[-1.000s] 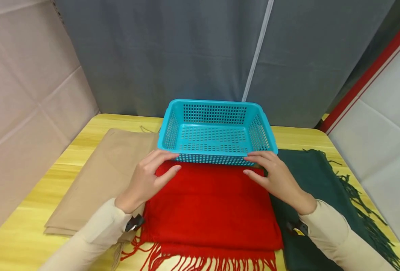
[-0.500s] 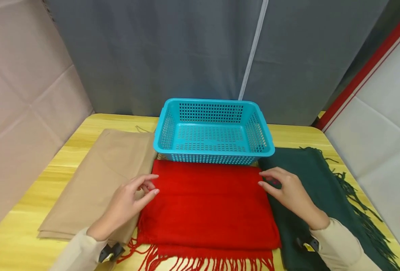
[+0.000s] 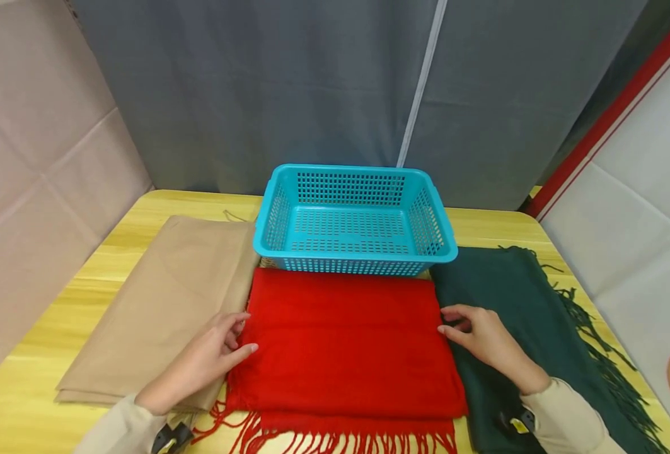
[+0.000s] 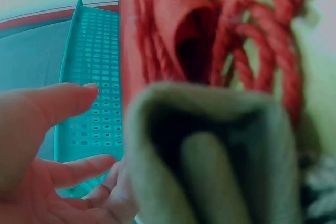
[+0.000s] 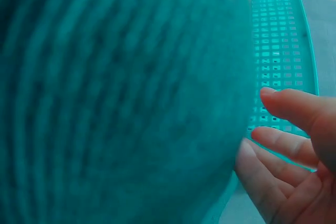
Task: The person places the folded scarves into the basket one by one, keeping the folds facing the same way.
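Observation:
A folded red scarf [image 3: 346,347] with fringe at its near end lies flat in the middle of the table. At its left edge is my left hand [image 3: 201,362], thumb apart from the bent fingers, partly over a folded beige cloth [image 3: 159,309]. By the scarf's right edge my right hand [image 3: 490,343] hovers over a folded dark green scarf [image 3: 499,277], its fingers loosely bent. Neither hand grips anything; whether the fingertips touch the red scarf, I cannot tell. Blurred green fabric [image 5: 131,98] fills much of the right wrist view.
Behind the red scarf stands a blue-green plastic basket [image 3: 357,266] with perforated walls. A grey curtain [image 3: 266,94] hangs at the back of the wooden table [image 3: 493,227]. Pale panels stand at both sides.
Both hands have come away from the basket's near rim, moving apart and toward me to the red scarf's side edges. The basket and the cloths lie as before.

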Tool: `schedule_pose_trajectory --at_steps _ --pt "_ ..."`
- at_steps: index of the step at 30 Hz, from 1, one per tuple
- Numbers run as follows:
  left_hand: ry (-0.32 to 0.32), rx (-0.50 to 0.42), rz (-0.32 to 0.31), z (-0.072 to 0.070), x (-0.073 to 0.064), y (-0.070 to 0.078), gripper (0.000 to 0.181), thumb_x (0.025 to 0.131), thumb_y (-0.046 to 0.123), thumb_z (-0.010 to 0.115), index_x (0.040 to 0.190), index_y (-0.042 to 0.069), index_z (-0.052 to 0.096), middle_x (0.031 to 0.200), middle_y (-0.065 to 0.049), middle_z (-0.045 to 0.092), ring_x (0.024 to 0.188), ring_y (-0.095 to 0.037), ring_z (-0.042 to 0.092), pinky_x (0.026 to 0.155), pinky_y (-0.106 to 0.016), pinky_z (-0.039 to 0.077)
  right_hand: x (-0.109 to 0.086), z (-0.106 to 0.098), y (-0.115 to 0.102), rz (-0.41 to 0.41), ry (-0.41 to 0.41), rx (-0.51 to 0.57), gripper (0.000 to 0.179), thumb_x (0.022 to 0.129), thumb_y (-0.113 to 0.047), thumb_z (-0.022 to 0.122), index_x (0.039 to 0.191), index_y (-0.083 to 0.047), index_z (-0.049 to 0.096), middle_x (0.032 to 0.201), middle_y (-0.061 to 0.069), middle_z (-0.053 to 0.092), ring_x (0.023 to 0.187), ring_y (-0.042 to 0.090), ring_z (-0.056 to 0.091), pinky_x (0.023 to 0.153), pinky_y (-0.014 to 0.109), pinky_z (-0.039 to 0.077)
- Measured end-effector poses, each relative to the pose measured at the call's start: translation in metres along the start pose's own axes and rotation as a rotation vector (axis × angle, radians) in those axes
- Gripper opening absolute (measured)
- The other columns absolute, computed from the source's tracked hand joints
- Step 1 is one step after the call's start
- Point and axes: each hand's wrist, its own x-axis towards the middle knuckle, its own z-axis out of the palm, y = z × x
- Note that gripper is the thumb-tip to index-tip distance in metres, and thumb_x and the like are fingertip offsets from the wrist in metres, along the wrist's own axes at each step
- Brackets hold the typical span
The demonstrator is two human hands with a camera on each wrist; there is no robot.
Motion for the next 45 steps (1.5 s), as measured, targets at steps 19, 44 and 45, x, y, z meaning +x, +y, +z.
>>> schedule_pose_trajectory --at_steps 19,44,45 --pt "-0.135 0.120 -0.086 0.015 -0.001 0.002 0.067 0.075 0.029 0.070 0.121 -0.013 0.045 0.105 -0.015 0.046 0.094 -0.025 0.048 0.081 -0.038 0.043 0.006 0.004 0.001 0.104 -0.236 0.254 0.059 0.079 -0.016 0.066 0.117 0.021 0.040 0.097 0.024 0.060 0.071 0.019 0.063 0.061 0.027 0.052" --pt "-0.305 -0.908 -0.395 0.017 0.010 -0.011 0.069 0.092 0.022 0.044 0.136 -0.012 0.004 0.137 -0.029 0.019 0.125 -0.034 0.022 0.102 -0.041 0.018 0.018 0.002 0.016 0.342 -0.503 0.786 0.068 0.093 -0.024 0.048 0.128 0.023 0.014 0.120 0.024 0.047 0.096 0.024 0.056 0.081 0.039 0.047" --pt "-0.308 -0.958 -0.405 0.018 0.011 -0.011 0.069 0.093 0.022 0.043 0.136 -0.012 0.002 0.139 -0.028 0.014 0.126 -0.033 0.020 0.103 -0.041 0.015 0.019 0.002 0.016 0.344 -0.505 0.789 0.067 0.093 -0.025 0.047 0.128 0.023 0.016 0.119 0.022 0.048 0.096 0.024 0.056 0.081 0.039 0.047"
